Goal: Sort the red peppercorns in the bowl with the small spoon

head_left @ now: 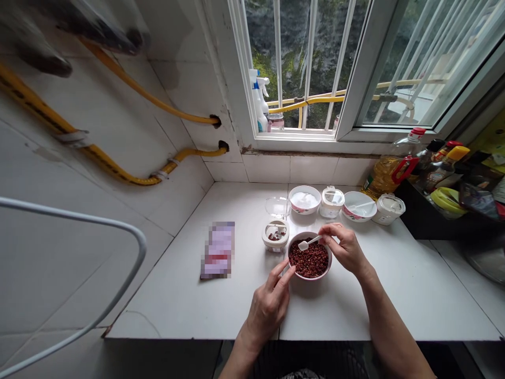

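Observation:
My right hand (344,246) pinches the handle of a small white spoon (303,245), whose scoop is over the bowl. Dark red grains that look like Sichuan peppercorns (310,262) fill much of the bowl (310,278). At its near left rim, the fingers of my left hand (272,297) hold the bowl. Just left of it stands a small white seasoning jar (275,243) with some of the same red grains inside. The jar's clear lid (278,207) is flipped up.
Behind stand a bowl of white powder or grains (304,201), a lidded jar (332,202), another bowl (359,216) with a white spoon, and another jar (389,210). A blurred purple packet (218,250) lies left. An oil bottle (386,171) and sauce bottles (440,168) crowd the right corner.

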Demonstrator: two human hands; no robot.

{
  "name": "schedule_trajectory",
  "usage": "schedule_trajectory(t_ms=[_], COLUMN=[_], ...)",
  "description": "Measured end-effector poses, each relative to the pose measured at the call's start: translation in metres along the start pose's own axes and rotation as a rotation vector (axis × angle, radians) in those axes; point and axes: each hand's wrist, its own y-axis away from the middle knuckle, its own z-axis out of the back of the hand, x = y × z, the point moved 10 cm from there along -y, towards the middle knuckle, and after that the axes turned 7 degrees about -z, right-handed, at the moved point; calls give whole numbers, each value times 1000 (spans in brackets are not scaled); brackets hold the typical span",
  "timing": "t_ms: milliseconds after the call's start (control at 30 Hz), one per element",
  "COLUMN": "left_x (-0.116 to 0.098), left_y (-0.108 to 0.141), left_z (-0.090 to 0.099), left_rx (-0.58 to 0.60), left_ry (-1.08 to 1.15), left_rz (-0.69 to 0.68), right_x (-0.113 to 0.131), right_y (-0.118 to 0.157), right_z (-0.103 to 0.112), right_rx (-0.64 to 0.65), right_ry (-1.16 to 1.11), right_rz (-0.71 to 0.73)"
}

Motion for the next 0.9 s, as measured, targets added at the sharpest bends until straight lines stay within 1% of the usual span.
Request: schedule_trajectory(t_ms=[133,200,267,433,700,900], left_x=[0,0,-1,0,0,0], left_y=[0,0,1,1,1,2], left_z=[-1,-1,-1,-1,0,-1], left_rx=[4,2,-2,4,-2,-7], left_ry=[-6,-7,-9,-14,-5,-2], left_rz=[1,0,-4,1,-2,-5], right_x=[-8,-9,-9,-14,-16,-15], right_y=[1,1,1,-2,-2,-2], right_z=[-17,-25,-27,-18,-18,-19], right_rx=[136,171,170,143,132,141], right_ry=[33,14,-17,-90,-33,-51], right_rz=[-41,-68,-101,-185,-168,-162])
